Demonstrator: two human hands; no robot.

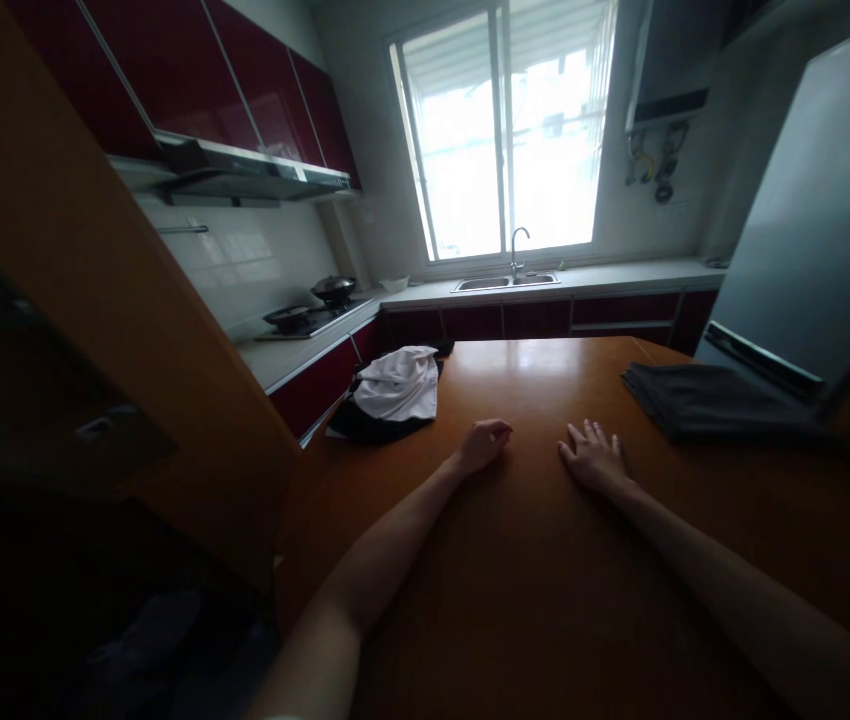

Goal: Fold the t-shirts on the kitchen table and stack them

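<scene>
My left hand [481, 445] rests on the wooden table [515, 580] with its fingers curled in, and nothing shows in it. To its right, my right hand [594, 458] lies palm down on the tabletop, fingers spread. A crumpled heap of clothing sits beyond my left hand, a white garment [399, 382] on top of black cloth [369, 425]. On the far right, nearest my right hand, a dark grey cloth [717, 400] lies folded in a flat stack. Neither hand touches the fabrics.
Behind the table runs a counter [620, 278] with a sink [507, 283] and faucet [519, 250] under a bright window. A stove with a lidded pan [333, 289] stands at the left. A refrigerator [807, 220] rises on the right, and a wooden panel [132, 350] borders the left.
</scene>
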